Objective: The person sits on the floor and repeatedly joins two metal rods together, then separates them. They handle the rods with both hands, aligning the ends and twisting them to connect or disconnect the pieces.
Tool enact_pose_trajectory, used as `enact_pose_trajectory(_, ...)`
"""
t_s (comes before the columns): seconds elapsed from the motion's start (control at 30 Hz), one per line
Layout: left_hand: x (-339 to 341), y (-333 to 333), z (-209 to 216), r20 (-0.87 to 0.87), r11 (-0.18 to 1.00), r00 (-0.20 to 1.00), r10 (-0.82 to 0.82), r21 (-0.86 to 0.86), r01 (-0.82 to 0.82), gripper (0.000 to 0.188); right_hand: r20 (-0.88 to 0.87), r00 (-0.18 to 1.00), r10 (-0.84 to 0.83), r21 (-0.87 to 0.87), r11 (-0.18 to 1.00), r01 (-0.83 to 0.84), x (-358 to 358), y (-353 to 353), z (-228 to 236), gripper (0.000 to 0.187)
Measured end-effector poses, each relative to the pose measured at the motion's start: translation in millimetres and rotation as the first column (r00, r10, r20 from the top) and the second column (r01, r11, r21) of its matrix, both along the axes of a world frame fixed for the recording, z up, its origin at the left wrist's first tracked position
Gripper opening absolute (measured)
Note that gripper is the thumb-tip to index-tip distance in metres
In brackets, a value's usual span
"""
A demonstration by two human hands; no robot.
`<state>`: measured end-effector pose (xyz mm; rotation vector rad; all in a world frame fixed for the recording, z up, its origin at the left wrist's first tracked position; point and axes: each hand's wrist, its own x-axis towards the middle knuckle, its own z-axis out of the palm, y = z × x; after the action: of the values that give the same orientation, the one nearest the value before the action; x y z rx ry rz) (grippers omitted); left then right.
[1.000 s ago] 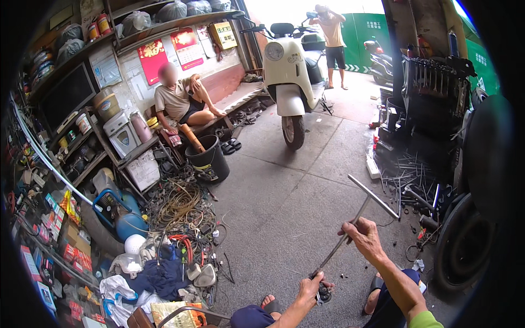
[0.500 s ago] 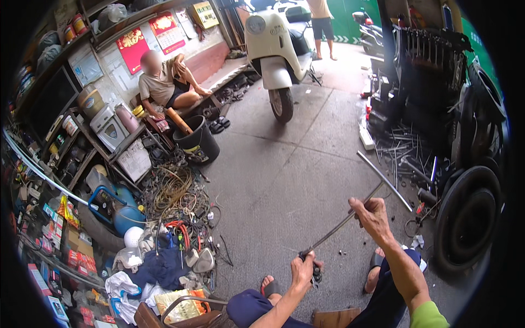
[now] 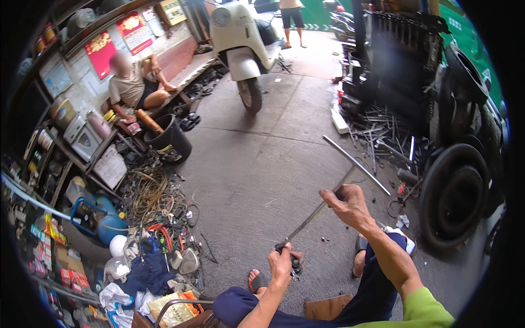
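A long T-handled wrench (image 3: 307,223) slants up from my left hand toward the far right, with a bright crossbar (image 3: 356,165) at its far end. My right hand (image 3: 349,206) is closed around its rod a little below the crossbar. At the lower end, my left hand (image 3: 280,265) is closed about the dark tip, thumb side up. A small dark metal part (image 3: 296,267) shows beside the left fingers; whether it is held or hangs there I cannot tell. Both hands are in front of my knees, above the floor.
A cream scooter (image 3: 240,41) stands ahead. A person (image 3: 128,85) sits on the left bench near a black bucket (image 3: 174,150). Tangled hoses (image 3: 150,188) and cloths lie left. Loose metal rods (image 3: 377,123) and tyres (image 3: 456,194) are right. A wooden block (image 3: 328,307) sits between my feet.
The whole view has shifted, with the scene now further left and slightly higher. Both hands keep their grip on the wrench, and its slant is nearly the same.
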<state>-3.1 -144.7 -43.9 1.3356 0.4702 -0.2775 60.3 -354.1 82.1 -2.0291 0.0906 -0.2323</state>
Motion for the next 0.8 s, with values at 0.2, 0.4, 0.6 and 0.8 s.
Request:
enact_pose_trajectory(0.2,-4.5,3.4,5.1,-0.026,0.999,1.0,0.012,0.031,-0.011,0.029,-0.163,0.982,0.091,-0.073,0.992,-0.104,0.2,-2.0,13.5,0.05)
enact_pose_trajectory(0.4,-3.6,3.5,12.1,-0.015,1.0,1.0,0.012,0.019,-0.012,0.028,-0.182,0.966,0.182,-0.068,0.978,-0.197,-0.4,-8.0,16.2,0.044)
enact_pose_trajectory(0.6,-0.2,2.8,21.7,0.002,1.0,1.0,-0.002,0.008,0.002,0.028,-0.13,0.971,0.2,0.037,0.98,-0.197,9.0,-14.3,5.8,0.047)
enact_pose_trajectory(0.8,-5.8,3.3,16.6,0.018,0.999,0.999,-0.027,0.023,0.027,0.028,-0.133,0.96,0.248,0.149,0.962,-0.228,5.1,-14.0,7.6,0.039)
